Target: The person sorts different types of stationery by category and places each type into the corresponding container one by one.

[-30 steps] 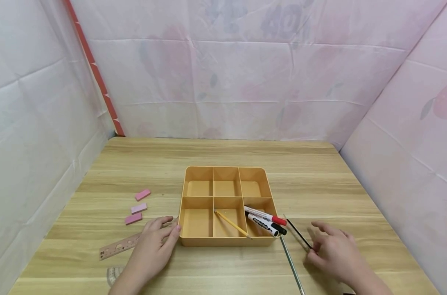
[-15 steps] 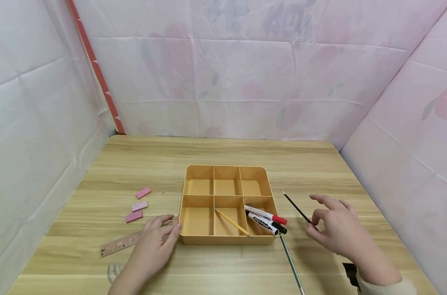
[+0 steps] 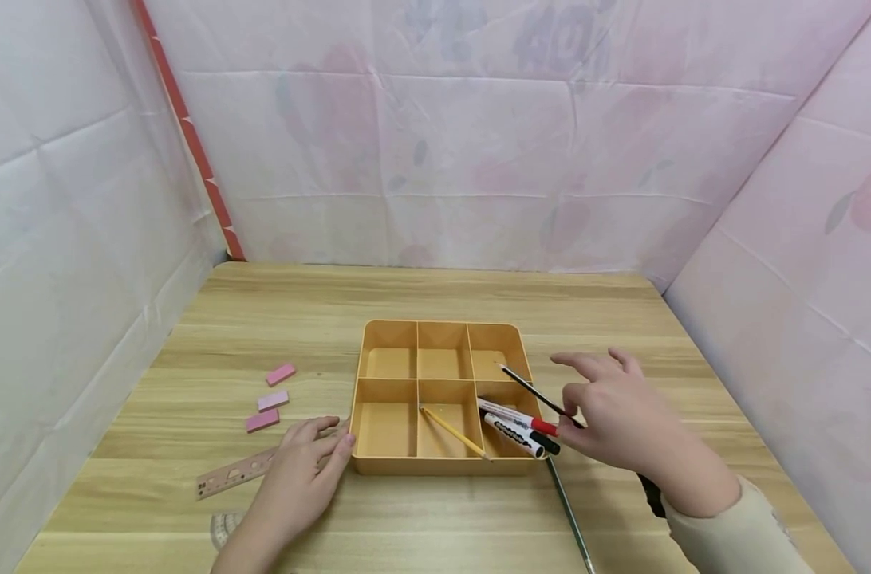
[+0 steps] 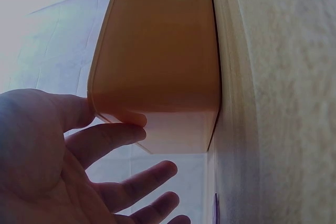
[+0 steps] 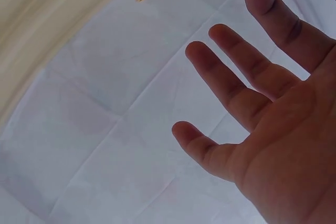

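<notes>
Over the right side of the orange six-compartment box [image 3: 446, 469], my right hand [image 3: 615, 410] pinches a black pencil [image 3: 537, 392] between thumb and index finger, the other fingers spread. The pencil slants with its pointed end over the box. In the right wrist view, the pinch sits at the top edge and the pencil is mostly cut off. My left hand [image 3: 299, 478] touches the box's left front side, thumb at the rim and index finger along the outer wall [image 4: 157, 51]. Red- and black-capped markers [image 3: 510, 430] lean in the right front compartment. A yellow pencil [image 3: 453, 432] lies across the middle front one.
Left of the box lie three pink erasers [image 3: 273, 400], a ruler [image 3: 230, 476] partly behind my left hand and a clear protractor [image 3: 223, 528]. A dark green pencil-like stick [image 3: 570, 514] lies on the table near the box's right front corner. Patterned cloth walls [image 3: 464, 159] surround the table.
My right hand has lifted the black pencil off the table and carried it left, up to the box's right side. The left hand stays at the box.
</notes>
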Motion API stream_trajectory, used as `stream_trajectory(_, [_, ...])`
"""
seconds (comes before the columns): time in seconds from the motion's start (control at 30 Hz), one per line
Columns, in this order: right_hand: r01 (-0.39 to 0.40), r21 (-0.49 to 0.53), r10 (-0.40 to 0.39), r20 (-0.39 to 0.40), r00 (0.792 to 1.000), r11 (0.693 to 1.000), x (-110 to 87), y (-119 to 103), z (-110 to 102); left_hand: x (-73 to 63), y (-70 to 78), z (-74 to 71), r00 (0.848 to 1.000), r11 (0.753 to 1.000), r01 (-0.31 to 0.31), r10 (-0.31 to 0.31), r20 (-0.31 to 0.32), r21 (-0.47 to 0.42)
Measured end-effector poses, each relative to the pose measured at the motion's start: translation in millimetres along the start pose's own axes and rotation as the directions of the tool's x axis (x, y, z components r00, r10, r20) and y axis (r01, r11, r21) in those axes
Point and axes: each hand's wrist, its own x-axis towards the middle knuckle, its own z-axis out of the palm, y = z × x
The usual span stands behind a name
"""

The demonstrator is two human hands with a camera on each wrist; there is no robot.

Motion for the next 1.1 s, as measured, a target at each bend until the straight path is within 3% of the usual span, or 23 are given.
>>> stream_trajectory(0.23, [0.075,-0.028,-0.072,0.081,0.994,0.997,21.2,-12,-2,1.0,0.7,2.1,1.000,1.000,0.005,-0.005,0.005,-0.008])
stream_trajectory(0.57, [0.194,-0.056,-0.182,0.174,0.968,0.979,46.6,-28,5,1.3,0.6,2.9,1.000,1.000,0.008,-0.008,0.018,-0.005])
stream_trajectory(1.1, [0.192,-0.083,-0.143,0.401,0.905,0.978,74.4,-51,13,2.2,1.5,4.3,0.999,1.000,0.024,-0.023,0.022,-0.004])
